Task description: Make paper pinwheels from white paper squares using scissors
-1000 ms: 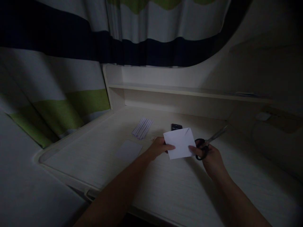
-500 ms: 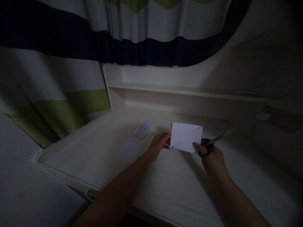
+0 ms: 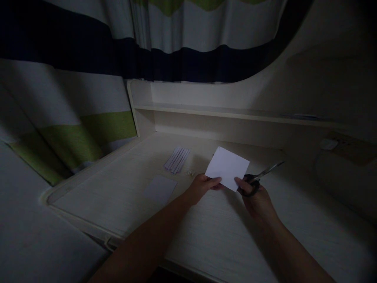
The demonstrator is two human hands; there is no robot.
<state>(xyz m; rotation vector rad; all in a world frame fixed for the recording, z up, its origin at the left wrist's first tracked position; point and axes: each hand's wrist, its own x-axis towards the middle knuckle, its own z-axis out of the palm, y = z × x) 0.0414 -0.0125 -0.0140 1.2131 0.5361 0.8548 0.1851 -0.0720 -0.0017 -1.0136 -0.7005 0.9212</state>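
Above the desk I hold a white piece of paper (image 3: 227, 166), tilted with one corner up. My left hand (image 3: 203, 186) pinches its lower left edge, thumb on top and fingers beneath. At the lower right edge, the thumb of my right hand (image 3: 255, 198) presses on the paper. That same hand also has scissors (image 3: 253, 183) with black handles in it; their blades point up and to the right, away from the paper. Whether the blades are apart is too dim to tell.
Several narrow folded paper strips (image 3: 177, 159) lie side by side on the white desk (image 3: 123, 204). Near them are a flat sheet of paper (image 3: 160, 189) and small white bits (image 3: 190, 173). A shelf (image 3: 206, 110) runs along the back, below a striped curtain (image 3: 194, 65).
The paper has turned clockwise, and its marked face no longer shows. My left thumb now lies on top of it. The right hand with the scissors has shifted slightly left.
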